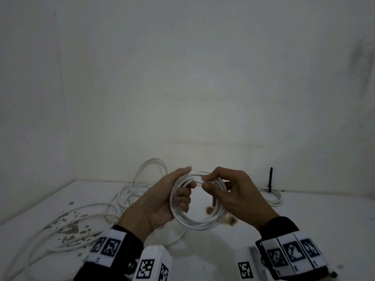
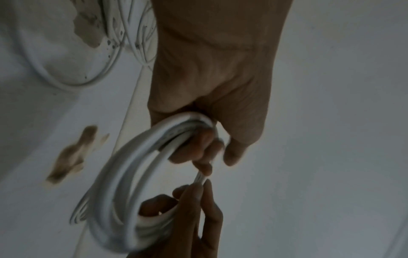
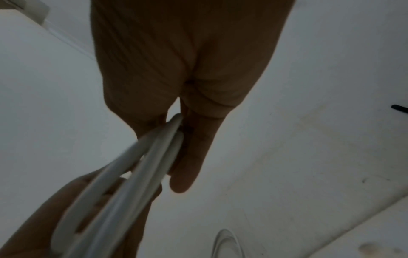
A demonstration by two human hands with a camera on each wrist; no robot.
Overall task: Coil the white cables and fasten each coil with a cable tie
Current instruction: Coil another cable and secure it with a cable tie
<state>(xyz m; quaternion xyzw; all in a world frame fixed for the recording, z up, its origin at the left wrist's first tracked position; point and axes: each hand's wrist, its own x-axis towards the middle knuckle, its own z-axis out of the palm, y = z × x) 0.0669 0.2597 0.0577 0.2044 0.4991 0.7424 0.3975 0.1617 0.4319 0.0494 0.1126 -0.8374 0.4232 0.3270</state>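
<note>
A white cable coil (image 1: 195, 222) of several loops is held in the air above the table between both hands. My left hand (image 1: 183, 192) grips its left side, fingers curled through the ring and thumb on top. My right hand (image 1: 206, 182) pinches the cable's free end (image 1: 197, 178) at the top of the coil, with its other fingers hooked inside the right side. The left wrist view shows the coil (image 2: 123, 183), my left hand (image 2: 212, 150) and my right hand (image 2: 194, 206) on the end piece (image 2: 199, 178). In the right wrist view the coil (image 3: 137, 171) appears edge-on in my right hand (image 3: 187, 139).
Loose white cables (image 1: 85, 224) sprawl over the left of the white table (image 1: 314, 216), some running up against the back wall. A small coil (image 1: 273, 196) with an upright black tie (image 1: 271, 179) lies at the back right. A brown stain (image 1: 230, 220) marks the table under my hands.
</note>
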